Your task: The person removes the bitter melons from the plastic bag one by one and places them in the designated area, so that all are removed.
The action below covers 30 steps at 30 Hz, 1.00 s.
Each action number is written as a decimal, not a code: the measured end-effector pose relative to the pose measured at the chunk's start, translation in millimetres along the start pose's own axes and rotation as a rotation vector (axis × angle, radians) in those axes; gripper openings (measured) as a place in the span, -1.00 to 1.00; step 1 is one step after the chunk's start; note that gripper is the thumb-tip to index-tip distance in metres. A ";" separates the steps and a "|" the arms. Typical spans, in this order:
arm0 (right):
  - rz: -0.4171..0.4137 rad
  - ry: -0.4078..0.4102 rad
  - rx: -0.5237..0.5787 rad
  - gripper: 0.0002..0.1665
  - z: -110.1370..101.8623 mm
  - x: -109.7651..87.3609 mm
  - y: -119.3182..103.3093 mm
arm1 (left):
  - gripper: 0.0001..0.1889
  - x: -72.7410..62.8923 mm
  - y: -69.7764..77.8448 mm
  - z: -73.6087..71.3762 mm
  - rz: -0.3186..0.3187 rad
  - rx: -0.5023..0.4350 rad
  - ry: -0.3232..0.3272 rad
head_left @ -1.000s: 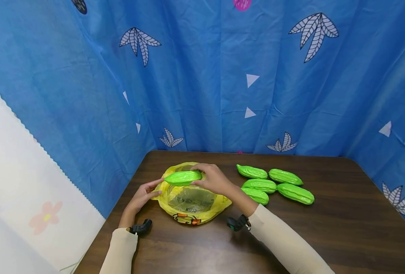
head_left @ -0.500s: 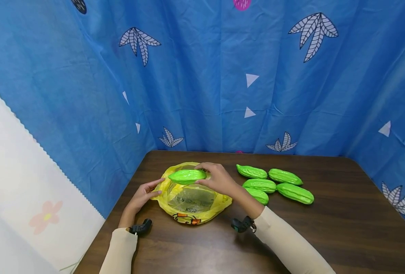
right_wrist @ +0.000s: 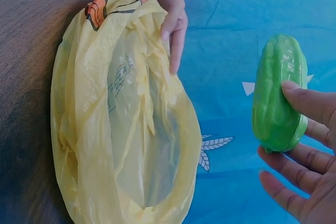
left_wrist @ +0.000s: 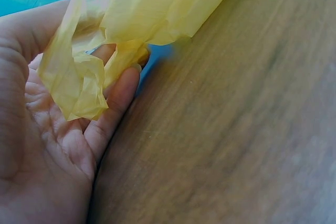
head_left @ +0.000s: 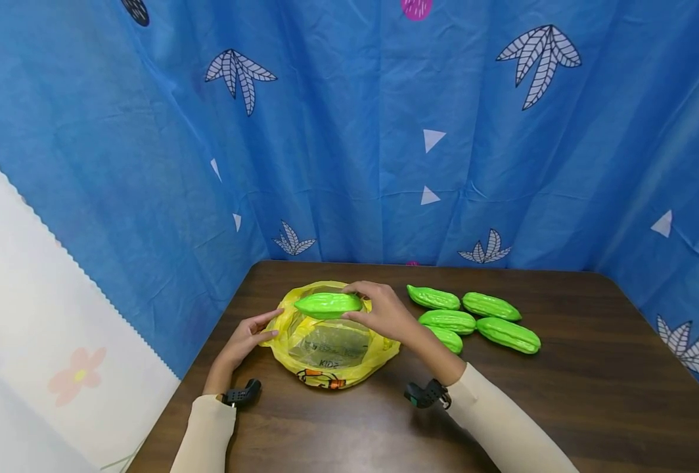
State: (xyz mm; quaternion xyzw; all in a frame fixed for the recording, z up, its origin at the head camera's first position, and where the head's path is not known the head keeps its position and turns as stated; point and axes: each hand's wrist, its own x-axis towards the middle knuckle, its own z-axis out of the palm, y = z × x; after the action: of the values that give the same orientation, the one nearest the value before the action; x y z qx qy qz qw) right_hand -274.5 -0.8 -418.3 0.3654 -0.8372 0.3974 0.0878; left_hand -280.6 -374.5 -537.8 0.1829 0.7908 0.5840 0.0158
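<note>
My right hand (head_left: pixel 383 313) pinches a bright green bitter melon (head_left: pixel 328 305) by one end, thumb on one side and fingers on the other. The melon lies level above the mouth of a yellow plastic bag (head_left: pixel 339 376) without touching it in the right wrist view. The bag stands open on the table, with dark print on its front. At the bag's left rim, my left hand (head_left: pixel 244 338) holds the plastic; in the left wrist view a crumpled yellow bag edge (left_wrist: pixel 84 87) passes between thumb and fingers.
Several more bitter melons (head_left: pixel 508 335) lie in a group on the brown wooden table (head_left: pixel 586 368), right of the bag. A blue patterned curtain (head_left: pixel 349 131) hangs behind the table. White cloth (head_left: pixel 42 315) hangs at the left.
My right hand has drawn the bitter melon slightly to the right over the bag, away from the left fingertips. The left hand and the bag have stayed nearly where they were.
</note>
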 end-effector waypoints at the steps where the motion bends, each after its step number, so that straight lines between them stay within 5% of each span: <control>1: -0.001 0.003 0.000 -0.46 -0.9 -0.9 -0.1 | -0.42 0.1 -0.4 0.1 0.001 0.000 0.000; 30: 0.032 0.072 -0.033 -0.48 -27.0 -21.4 -0.1 | -0.42 0.6 -1.6 -0.3 0.001 0.008 0.001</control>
State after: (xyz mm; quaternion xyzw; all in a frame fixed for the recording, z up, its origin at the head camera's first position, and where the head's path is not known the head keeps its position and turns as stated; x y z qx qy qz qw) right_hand -262.9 30.5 -409.6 0.3358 -0.8456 0.3980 0.1176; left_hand -281.6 -375.1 -539.0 0.1829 0.7930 0.5809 0.0144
